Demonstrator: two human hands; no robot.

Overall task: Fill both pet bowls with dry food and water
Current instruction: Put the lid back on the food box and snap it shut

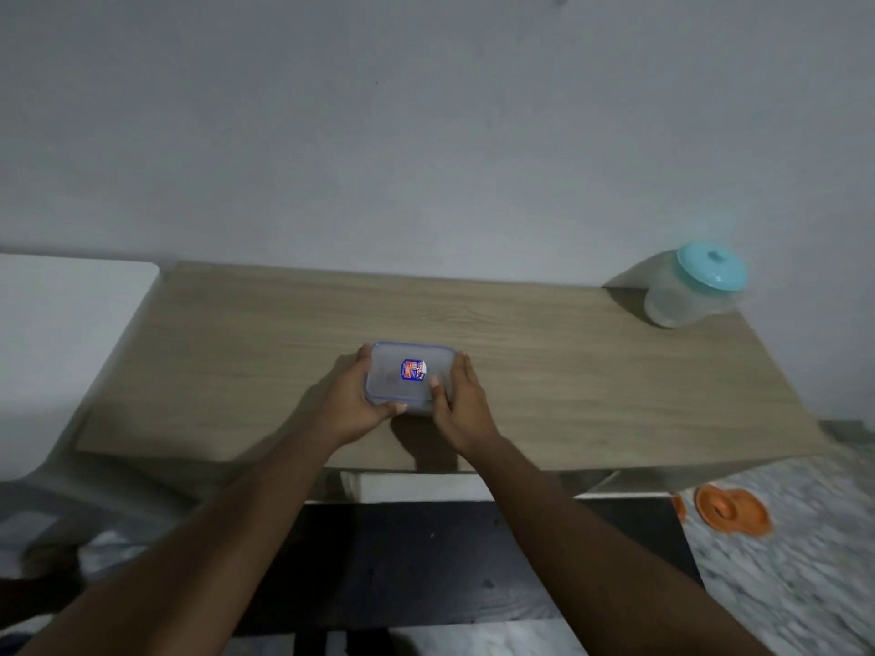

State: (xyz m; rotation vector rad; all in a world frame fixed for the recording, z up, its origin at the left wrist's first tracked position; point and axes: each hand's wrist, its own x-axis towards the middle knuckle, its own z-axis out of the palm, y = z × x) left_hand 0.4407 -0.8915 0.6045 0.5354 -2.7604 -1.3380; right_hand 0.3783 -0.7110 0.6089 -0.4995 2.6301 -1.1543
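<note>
A small rectangular plastic container (402, 374) with a clear blue-edged lid and a red and blue sticker rests on the wooden table (568, 371). My left hand (360, 400) grips its left side and near corner. Against its right side lies my right hand (461, 402), thumb resting on the lid. What is inside cannot be seen. An orange pet bowl (731, 511) sits on the floor at the lower right, beside the table's corner. A clear jar with a turquoise lid (691, 288) stands at the table's far right corner.
A white surface (66, 348) adjoins the table on the left. A grey wall rises right behind the table. Below the near table edge is a dark mat (426, 561), with speckled flooring (781, 584) to its right.
</note>
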